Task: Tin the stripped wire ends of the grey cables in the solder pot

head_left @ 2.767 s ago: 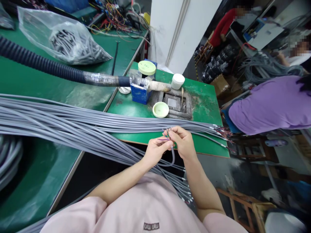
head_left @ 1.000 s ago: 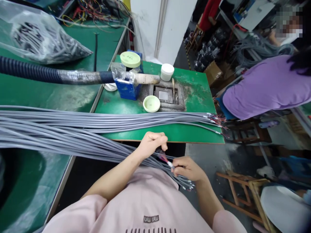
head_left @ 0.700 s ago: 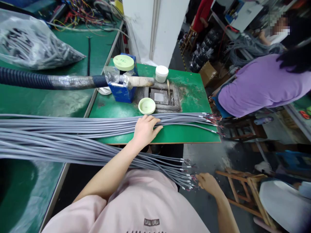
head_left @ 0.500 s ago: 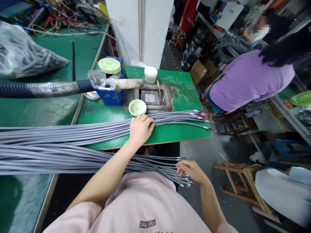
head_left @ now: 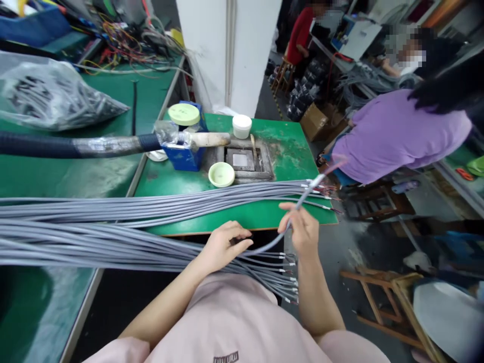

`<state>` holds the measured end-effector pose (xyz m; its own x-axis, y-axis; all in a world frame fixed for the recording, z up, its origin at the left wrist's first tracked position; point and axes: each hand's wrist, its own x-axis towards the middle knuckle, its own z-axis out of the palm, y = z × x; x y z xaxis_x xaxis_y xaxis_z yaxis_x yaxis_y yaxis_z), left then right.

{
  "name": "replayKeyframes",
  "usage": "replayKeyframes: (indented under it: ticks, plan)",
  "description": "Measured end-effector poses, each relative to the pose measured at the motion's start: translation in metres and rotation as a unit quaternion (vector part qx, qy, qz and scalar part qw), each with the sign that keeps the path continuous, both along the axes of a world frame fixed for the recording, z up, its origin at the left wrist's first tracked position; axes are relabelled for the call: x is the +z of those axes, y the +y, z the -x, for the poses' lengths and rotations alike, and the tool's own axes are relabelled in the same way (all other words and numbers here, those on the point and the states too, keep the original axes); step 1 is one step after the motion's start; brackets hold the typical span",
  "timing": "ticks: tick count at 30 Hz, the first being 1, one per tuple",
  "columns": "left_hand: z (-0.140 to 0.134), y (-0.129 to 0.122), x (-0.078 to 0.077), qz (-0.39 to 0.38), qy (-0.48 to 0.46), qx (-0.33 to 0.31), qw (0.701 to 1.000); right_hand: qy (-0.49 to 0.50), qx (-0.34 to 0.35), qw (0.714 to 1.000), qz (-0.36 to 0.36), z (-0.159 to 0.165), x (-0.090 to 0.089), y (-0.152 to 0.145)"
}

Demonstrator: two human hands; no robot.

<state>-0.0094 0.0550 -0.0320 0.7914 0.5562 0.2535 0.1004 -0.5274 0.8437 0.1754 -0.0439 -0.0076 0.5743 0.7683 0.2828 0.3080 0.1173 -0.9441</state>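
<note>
In the head view my right hand (head_left: 301, 233) is closed on one grey cable (head_left: 273, 245), gripping it a short way behind its stripped end. That end is lifted and tilted up, blurred, with a white band and reddish wires. My left hand (head_left: 227, 244) lies over the near bundle of grey cables (head_left: 151, 247), thumb and fingers apart. The held cable runs out from beside its thumb. The near bundle's banded ends hang past the bench edge in front of my shirt. Another bundle of grey cables (head_left: 181, 202) lies along the green bench, its stripped wire ends at the right.
On the bench (head_left: 295, 151) stand a light green bowl (head_left: 221, 174), a white tub (head_left: 242, 126) and a soot-stained square pot (head_left: 242, 160). A ribbed hose (head_left: 45, 145) reaches over a blue box (head_left: 185, 157). A person in purple (head_left: 397, 136) sits at the right.
My right hand has risen from the near bundle's ends with one cable in it. My left hand has left the far bundle and moved down onto the near one. The view has shifted slightly.
</note>
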Motion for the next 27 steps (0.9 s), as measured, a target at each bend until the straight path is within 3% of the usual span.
replayKeyframes:
  ticks: [2, 4, 8, 12, 18, 22, 25, 27]
  plan:
    - [0.001, 0.004, 0.001, 0.101, -0.045, 0.037, 0.993, -0.082, 0.098, 0.986, 0.103, 0.015, -0.004, -0.007]
    - [0.001, 0.009, 0.005, 0.175, -0.096, 0.073, 0.977, -0.140, 0.163, 0.963, 0.161, 0.031, -0.012, -0.011]
    - [0.001, 0.015, 0.010, 0.292, -0.146, 0.112, 0.939, -0.186, 0.219, 0.938, 0.192, 0.050, -0.023, -0.015]
    - [0.001, 0.016, 0.001, 0.385, -0.163, 0.107, 0.902, -0.201, 0.234, 0.930, 0.198, 0.054, -0.022, -0.018]
    - [0.000, 0.009, -0.013, 0.421, -0.203, 0.065, 0.882, -0.181, 0.223, 0.944, 0.164, 0.053, -0.021, -0.017]
    - [-0.004, -0.001, -0.010, 0.427, -0.194, 0.035, 0.883, -0.149, 0.181, 0.961, 0.145, 0.057, -0.022, -0.011]
    - [-0.008, -0.006, -0.007, 0.407, -0.183, 0.057, 0.893, -0.118, 0.151, 0.972, 0.137, 0.058, -0.024, -0.006]
    - [-0.010, -0.008, -0.005, 0.390, -0.170, 0.071, 0.902, -0.073, 0.165, 0.974, 0.135, 0.056, -0.027, -0.003]
